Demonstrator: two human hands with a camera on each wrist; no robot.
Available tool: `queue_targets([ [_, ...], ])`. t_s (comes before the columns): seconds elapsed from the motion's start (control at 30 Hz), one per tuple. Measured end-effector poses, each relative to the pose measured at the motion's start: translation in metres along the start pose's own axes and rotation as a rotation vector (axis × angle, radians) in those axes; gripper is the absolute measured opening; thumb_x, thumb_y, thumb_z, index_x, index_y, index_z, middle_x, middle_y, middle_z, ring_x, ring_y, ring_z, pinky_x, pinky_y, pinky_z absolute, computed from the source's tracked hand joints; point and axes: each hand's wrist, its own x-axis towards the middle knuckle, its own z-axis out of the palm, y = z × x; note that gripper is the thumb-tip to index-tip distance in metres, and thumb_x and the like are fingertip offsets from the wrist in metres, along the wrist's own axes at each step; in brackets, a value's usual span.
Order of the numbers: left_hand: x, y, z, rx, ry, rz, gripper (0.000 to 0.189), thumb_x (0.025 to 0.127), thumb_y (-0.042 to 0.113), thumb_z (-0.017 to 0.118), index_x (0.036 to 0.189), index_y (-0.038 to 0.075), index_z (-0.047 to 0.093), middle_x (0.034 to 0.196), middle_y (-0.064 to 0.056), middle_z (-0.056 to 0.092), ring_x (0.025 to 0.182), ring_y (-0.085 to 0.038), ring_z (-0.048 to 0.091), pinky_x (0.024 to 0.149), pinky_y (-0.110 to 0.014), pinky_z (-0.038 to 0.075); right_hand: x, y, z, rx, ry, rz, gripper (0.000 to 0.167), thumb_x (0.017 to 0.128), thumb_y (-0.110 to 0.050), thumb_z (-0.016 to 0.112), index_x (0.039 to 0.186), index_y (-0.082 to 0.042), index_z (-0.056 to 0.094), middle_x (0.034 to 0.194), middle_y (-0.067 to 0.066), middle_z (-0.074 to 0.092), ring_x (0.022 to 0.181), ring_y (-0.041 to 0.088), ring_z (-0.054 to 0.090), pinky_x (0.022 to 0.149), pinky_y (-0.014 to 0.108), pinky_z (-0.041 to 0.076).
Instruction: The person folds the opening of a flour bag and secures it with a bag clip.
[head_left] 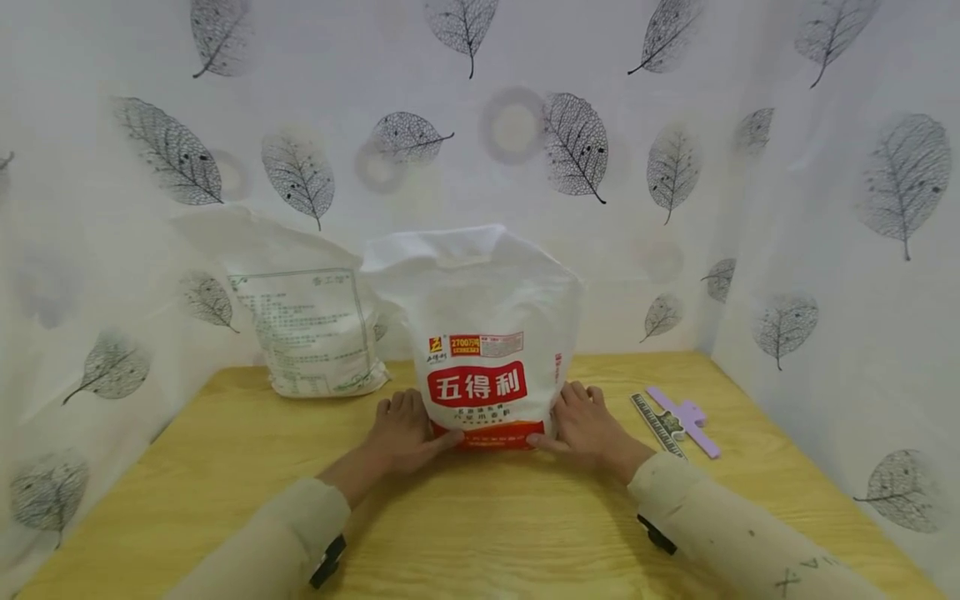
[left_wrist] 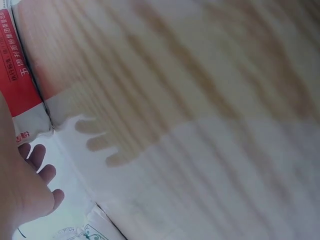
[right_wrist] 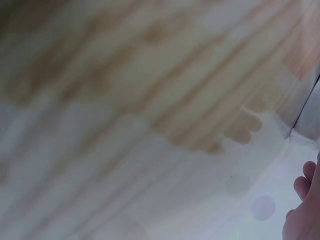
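Observation:
In the head view a white flour bag (head_left: 487,317) with red printed panels stands upright on the table, its top folded flat and loose. My left hand (head_left: 405,429) grips its lower left side, thumb laid across the front over the red band. On the opposite side my right hand (head_left: 588,421) holds the lower right edge, thumb also on the front. The left wrist view shows the left hand (left_wrist: 30,185) beside the bag's red and white side (left_wrist: 22,65). Only part of the right hand (right_wrist: 302,210) enters the right wrist view.
A second white bag (head_left: 307,325) with green print stands behind on the left. Right of the flour bag lie a purple clip (head_left: 690,421) and a black-and-white patterned strip (head_left: 652,421) with a green figure. The wooden table (head_left: 480,533) meets a leaf-print curtain (head_left: 465,75).

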Motion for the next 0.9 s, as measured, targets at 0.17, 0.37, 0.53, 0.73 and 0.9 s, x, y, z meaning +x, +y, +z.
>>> queue_targets([
  [0.17,-0.001,-0.002,-0.003,0.024,-0.014,0.006,0.098,0.084,0.087,0.038,0.131,0.002,0.044,0.11,-0.012,0.05,0.107,-0.031,0.044,0.095,-0.052,0.035,0.0,0.003,-0.002,-0.005,-0.039,-0.023,0.085,0.092,-0.074,0.044,0.149,-0.011,0.039,0.135,0.01,0.051,0.12,0.029,0.044,0.103,0.056,0.03],
  [0.37,-0.006,-0.006,-0.025,0.016,0.069,0.056,0.089,0.088,0.079,0.044,0.129,0.0,0.05,0.12,-0.016,0.056,0.117,-0.036,0.048,0.1,-0.058,0.035,0.004,0.006,-0.034,0.068,-0.063,-0.088,0.07,0.098,-0.063,0.046,0.148,-0.015,0.043,0.141,0.01,0.048,0.122,0.028,0.044,0.099,0.056,0.027],
  [0.53,-0.007,-0.006,-0.046,-0.017,0.148,0.112,0.08,0.091,0.071,0.048,0.129,0.002,0.051,0.127,-0.018,0.055,0.123,-0.04,0.046,0.102,-0.064,0.032,0.015,0.009,-0.061,0.077,-0.039,-0.091,0.062,0.099,-0.059,0.047,0.146,-0.017,0.046,0.137,0.009,0.049,0.116,0.027,0.044,0.095,0.054,0.026],
  [0.73,-0.005,-0.004,-0.06,0.032,0.173,0.15,0.087,0.09,0.074,0.048,0.138,0.002,0.043,0.132,-0.019,0.052,0.123,-0.038,0.045,0.099,-0.06,0.032,0.025,0.017,-0.079,0.04,-0.017,-0.084,0.054,0.1,-0.056,0.049,0.133,-0.014,0.058,0.118,0.006,0.054,0.104,0.024,0.043,0.093,0.052,0.026],
  [0.9,-0.002,-0.004,-0.077,0.035,0.197,0.164,0.082,0.09,0.072,0.051,0.136,0.005,0.044,0.128,-0.017,0.053,0.122,-0.037,0.045,0.099,-0.059,0.031,0.031,0.022,-0.095,0.067,-0.009,-0.093,0.052,0.101,-0.054,0.049,0.135,-0.016,0.056,0.123,0.008,0.054,0.109,0.026,0.043,0.096,0.057,0.024],
])
